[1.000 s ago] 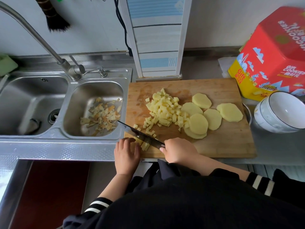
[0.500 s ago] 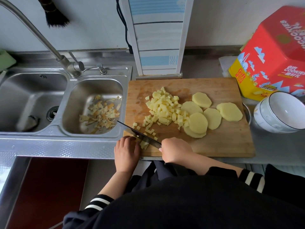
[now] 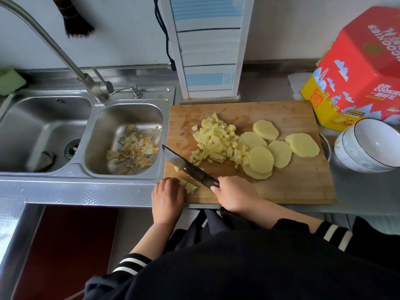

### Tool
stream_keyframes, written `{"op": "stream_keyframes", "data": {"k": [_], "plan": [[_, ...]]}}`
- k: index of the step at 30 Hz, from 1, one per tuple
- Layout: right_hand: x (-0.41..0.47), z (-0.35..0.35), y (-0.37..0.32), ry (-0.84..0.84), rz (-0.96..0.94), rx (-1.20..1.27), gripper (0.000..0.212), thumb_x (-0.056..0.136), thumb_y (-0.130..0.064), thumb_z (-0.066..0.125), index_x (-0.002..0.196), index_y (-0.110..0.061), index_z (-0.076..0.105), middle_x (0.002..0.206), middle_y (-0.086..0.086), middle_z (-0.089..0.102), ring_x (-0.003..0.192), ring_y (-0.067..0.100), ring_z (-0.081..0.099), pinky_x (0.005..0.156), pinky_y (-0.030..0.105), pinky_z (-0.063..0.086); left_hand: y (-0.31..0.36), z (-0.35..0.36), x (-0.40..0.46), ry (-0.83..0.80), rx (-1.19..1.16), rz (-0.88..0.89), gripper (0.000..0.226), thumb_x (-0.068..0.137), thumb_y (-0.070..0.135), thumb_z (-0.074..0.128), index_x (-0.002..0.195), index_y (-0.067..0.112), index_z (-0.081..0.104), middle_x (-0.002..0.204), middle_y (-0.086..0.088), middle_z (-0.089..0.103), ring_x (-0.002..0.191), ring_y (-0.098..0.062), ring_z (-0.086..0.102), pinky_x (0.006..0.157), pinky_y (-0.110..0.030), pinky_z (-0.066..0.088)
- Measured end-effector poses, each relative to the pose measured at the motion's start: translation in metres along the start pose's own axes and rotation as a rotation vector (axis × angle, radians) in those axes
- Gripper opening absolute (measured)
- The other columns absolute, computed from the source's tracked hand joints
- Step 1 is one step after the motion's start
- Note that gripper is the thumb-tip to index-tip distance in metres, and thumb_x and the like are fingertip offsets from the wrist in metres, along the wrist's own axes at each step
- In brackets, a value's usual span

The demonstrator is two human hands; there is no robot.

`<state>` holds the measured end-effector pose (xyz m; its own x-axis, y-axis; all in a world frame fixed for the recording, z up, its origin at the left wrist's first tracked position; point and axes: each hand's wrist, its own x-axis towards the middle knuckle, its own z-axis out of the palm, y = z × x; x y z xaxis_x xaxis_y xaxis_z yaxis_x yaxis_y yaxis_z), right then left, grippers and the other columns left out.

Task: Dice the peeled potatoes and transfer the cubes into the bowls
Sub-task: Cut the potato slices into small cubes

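— Potatoes first: where are they on the cutting board (image 3: 298,187)?

— A heap of potato cubes (image 3: 216,141) sits at the middle of the board, and round potato slices (image 3: 279,148) lie overlapping just right of the heap, toward the board's right edge. A small cluster of strips (image 3: 190,187) lies at the board's near-left corner (partly hidden under fingers).

— And the hands?

— The left hand (image 3: 167,199) rests at that near-left corner, fingers curled close together and bent down onto the strips, pinning them. The right hand (image 3: 236,194) is at the board's near edge, fingers wrapped round the knife (image 3: 188,167) handle; the dark blade angles away toward the board's left edge, its edge over the board just beyond the strips. Whether it touches the wood, I cannot tell.

— Bowls?

— Stacked white bowls (image 3: 368,146) stand tilted just off the board's right edge, with the rim of a metal bowl (image 3: 325,146) showing between them and the board. A red and yellow cookie box (image 3: 359,70) stands behind the board's far-right corner.

— Left of the board?

— A double steel sink (image 3: 86,135); the basin touching the board's left side holds potato peelings (image 3: 133,148).
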<state>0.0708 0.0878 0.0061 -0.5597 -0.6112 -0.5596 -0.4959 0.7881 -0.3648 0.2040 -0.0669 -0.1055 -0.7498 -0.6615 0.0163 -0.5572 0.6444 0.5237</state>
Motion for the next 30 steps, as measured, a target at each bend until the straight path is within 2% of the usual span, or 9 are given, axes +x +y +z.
{"op": "stream_keyframes", "data": {"k": [7,13,20,22,25,27,30], "plan": [[-0.009,-0.007,-0.01,-0.095,-0.075,-0.001,0.032,0.103,-0.036,0.04,0.116,-0.011,0.057,0.109,0.006,0.064,0.1,0.028,0.06,0.07,0.032,0.04,-0.002,0.002,-0.008,0.088,-0.128,-0.013,0.031,0.092,0.033,0.04,0.094,0.007,0.058,0.094,-0.005,0.055,0.091,-0.022,0.047,0.08,-0.036,0.042],[-0.006,-0.004,-0.013,-0.137,-0.072,-0.062,0.028,0.103,-0.03,0.041,0.109,-0.009,0.057,0.104,0.009,0.064,0.093,0.029,0.061,0.07,0.034,0.044,-0.001,0.002,-0.008,0.089,-0.094,-0.015,0.03,0.089,0.031,0.041,0.091,0.008,0.06,0.092,-0.006,0.058,0.09,-0.023,0.047,0.078,-0.028,0.035],[0.0,0.003,-0.014,-0.157,-0.039,-0.075,0.028,0.103,-0.026,0.041,0.109,-0.006,0.06,0.109,0.008,0.067,0.096,0.029,0.064,0.078,0.037,0.05,0.0,0.003,-0.008,0.076,-0.076,0.004,0.03,0.087,0.033,0.043,0.09,0.009,0.06,0.089,-0.004,0.061,0.09,-0.025,0.049,0.077,-0.036,0.042],[0.001,0.004,-0.016,-0.168,-0.035,-0.084,0.026,0.102,-0.022,0.043,0.107,-0.005,0.062,0.101,0.008,0.066,0.095,0.03,0.064,0.074,0.035,0.049,0.001,0.004,-0.008,0.073,-0.072,0.016,0.031,0.086,0.035,0.042,0.09,0.01,0.06,0.088,-0.004,0.061,0.089,-0.026,0.049,0.076,-0.037,0.043],[0.005,0.006,-0.018,-0.165,-0.039,-0.136,0.019,0.098,-0.012,0.048,0.083,-0.006,0.059,0.07,0.004,0.054,0.078,0.029,0.063,0.062,0.031,0.044,-0.001,0.004,-0.008,0.053,-0.056,0.024,0.03,0.086,0.037,0.043,0.09,0.011,0.059,0.088,-0.003,0.06,0.089,-0.027,0.05,0.077,-0.038,0.044],[0.006,0.008,-0.019,-0.159,-0.033,-0.153,0.027,0.096,-0.009,0.048,0.069,-0.009,0.05,0.064,0.003,0.05,0.069,0.027,0.058,0.06,0.031,0.042,-0.001,0.003,-0.008,0.048,-0.042,0.035,0.031,0.086,0.038,0.045,0.091,0.011,0.058,0.087,-0.003,0.059,0.088,-0.028,0.05,0.076,-0.039,0.044],[0.007,0.008,-0.017,-0.153,-0.031,-0.154,0.033,0.096,-0.009,0.048,0.063,-0.011,0.046,0.063,0.003,0.05,0.067,0.026,0.056,0.059,0.03,0.043,0.001,0.002,-0.01,0.04,-0.007,0.05,0.037,0.086,0.046,0.048,0.095,0.011,0.058,0.089,-0.003,0.059,0.088,-0.029,0.051,0.075,-0.04,0.044]]}}
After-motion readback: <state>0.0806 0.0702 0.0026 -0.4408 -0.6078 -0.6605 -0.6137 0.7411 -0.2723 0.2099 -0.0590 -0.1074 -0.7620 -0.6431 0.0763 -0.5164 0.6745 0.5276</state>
